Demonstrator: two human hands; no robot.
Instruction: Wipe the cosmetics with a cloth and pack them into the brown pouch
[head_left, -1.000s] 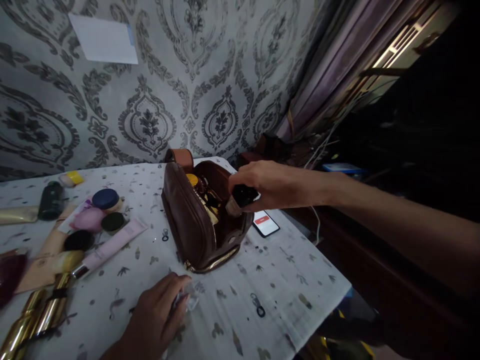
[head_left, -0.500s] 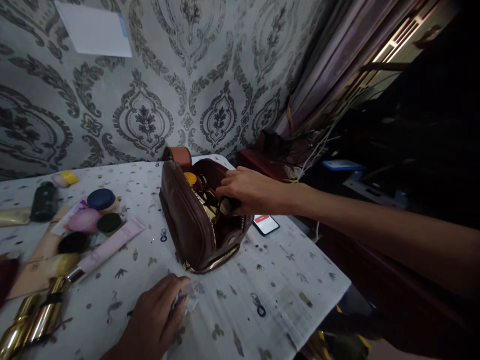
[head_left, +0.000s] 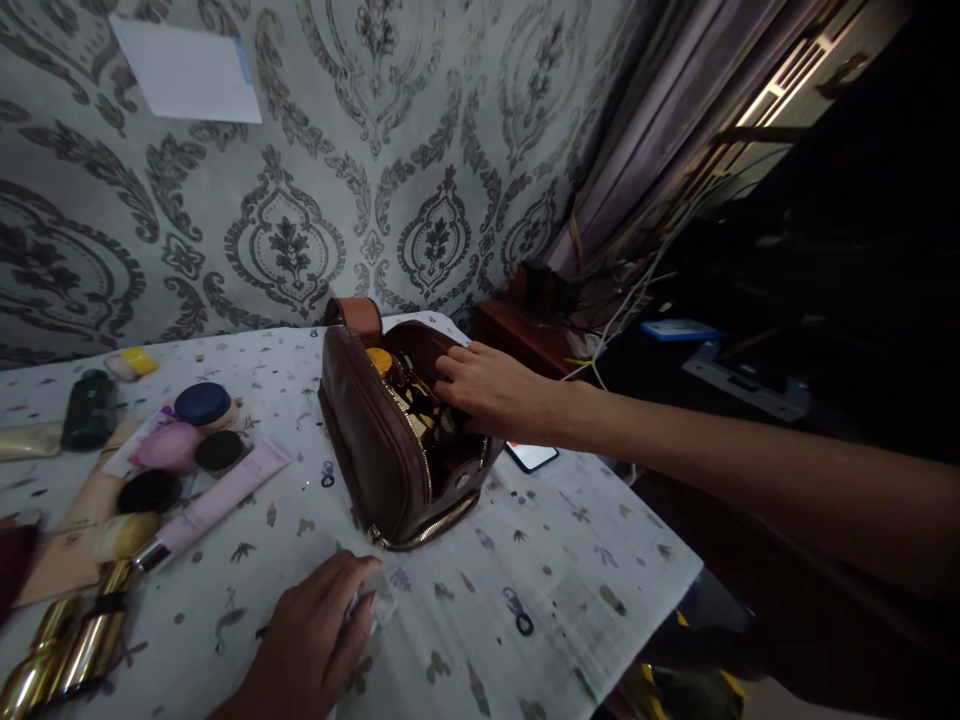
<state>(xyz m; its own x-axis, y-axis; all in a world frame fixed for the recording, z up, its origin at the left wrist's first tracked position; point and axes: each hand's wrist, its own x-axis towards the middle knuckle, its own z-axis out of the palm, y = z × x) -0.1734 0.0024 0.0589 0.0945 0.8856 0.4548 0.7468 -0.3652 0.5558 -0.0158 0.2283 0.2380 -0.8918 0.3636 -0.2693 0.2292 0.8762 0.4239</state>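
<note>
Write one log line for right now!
right hand: in open bag, grip hidden | left hand: touching clear plastic | phone: beside bag

The right forearm point(head_left: 720, 465) reaches in from the right, the right hand point(head_left: 491, 392) knuckles-up, fingertips hidden; nearer, the left hand point(head_left: 319, 620) curls, thumb beside forefinger.

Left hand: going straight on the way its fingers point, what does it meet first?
Most likely the brown bag, at its near, zipped end, ahead of the left hand; exact depth is unclear.
</note>
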